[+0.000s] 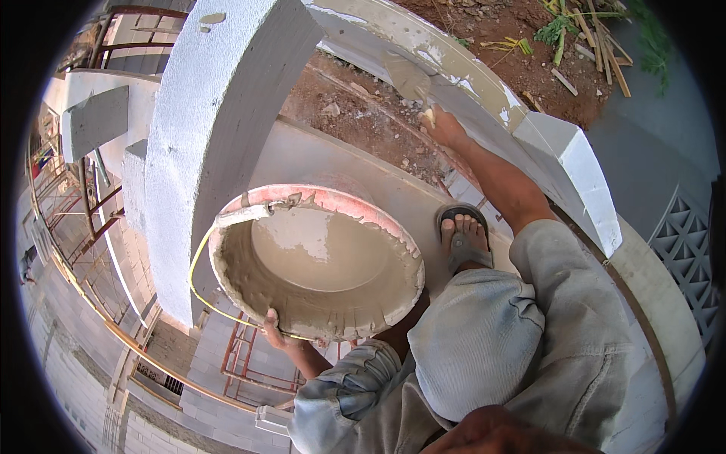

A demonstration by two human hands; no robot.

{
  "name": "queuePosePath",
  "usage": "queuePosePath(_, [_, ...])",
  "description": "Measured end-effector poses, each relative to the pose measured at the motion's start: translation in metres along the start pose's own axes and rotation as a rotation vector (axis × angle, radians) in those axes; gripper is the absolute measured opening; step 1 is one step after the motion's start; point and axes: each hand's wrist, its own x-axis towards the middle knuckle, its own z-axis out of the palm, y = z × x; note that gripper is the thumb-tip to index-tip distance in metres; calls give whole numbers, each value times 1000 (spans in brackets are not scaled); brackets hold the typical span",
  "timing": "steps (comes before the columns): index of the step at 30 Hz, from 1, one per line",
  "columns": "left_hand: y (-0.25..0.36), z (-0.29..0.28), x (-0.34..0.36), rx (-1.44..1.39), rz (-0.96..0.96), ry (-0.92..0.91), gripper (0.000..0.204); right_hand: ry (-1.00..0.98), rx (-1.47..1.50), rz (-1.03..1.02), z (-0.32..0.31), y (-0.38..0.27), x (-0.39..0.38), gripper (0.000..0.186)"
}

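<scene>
A round pink bucket (355,203), its inside caked with mortar, stands tilted in front of my knees. Wet grey-beige mortar (318,250) fills its bottom. My left hand (281,333) grips the bucket's near rim, thumb over the edge and the other fingers mostly hidden beneath. Farther off to the right, my right hand (445,125) is closed around the handle of a trowel (408,77). The mortar-smeared blade lies at the inner face of a low block wall (484,83), whose top carries a patchy layer of wet mortar.
A tall pale block wall (204,129) rises left of the bucket. One white block (571,163) sits on the low wall by my right arm. My sandalled foot (465,234) rests on a ledge (363,170). Scaffolding (98,204) and a long drop lie at left.
</scene>
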Motion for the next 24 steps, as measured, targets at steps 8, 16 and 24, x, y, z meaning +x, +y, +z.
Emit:
queuePosePath(8, [50, -1, 46, -665, -878, 166, 58, -97, -70, -117, -119, 36, -170, 50])
queuePosePath(16, [55, -14, 100, -681, -670, 337, 74, -441, -148, -786, -243, -182, -237, 46])
queuePosePath(24, [139, -85, 165, -682, -853, 67, 46, -1197, -320, -635, -246, -326, -249, 56])
